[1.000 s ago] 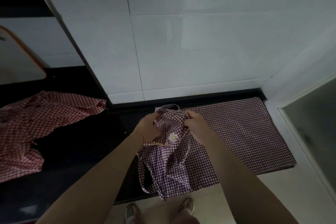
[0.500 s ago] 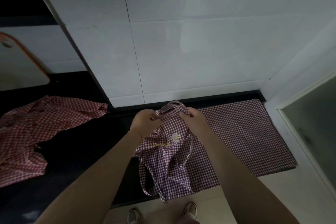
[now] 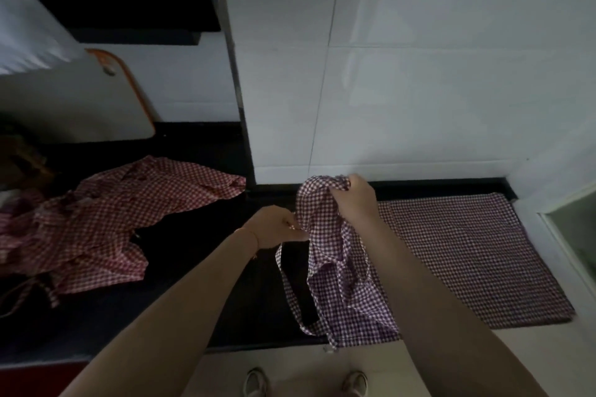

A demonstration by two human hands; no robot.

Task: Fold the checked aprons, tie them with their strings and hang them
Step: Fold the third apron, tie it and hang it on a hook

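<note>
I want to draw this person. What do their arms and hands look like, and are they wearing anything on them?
Both arms are bare, with no sleeves in view and no gloves. The left hand has a thin bracelet round its wrist. The right hand shows no ring or watch.

Both bare forearms reached forward from the bottom of the view, converging toward the middle. The right hand [image 3: 354, 200] was the higher and farther of the two, its back turned up and its fingers curled tight round a bunch of the apron [image 3: 335, 267]. The left hand [image 3: 274, 229] sat lower and just left of it, fingers bent, thumb and fingertips pinching the same apron at its edge. A thin band circled the left wrist. The two hands were near each other without touching.
</note>
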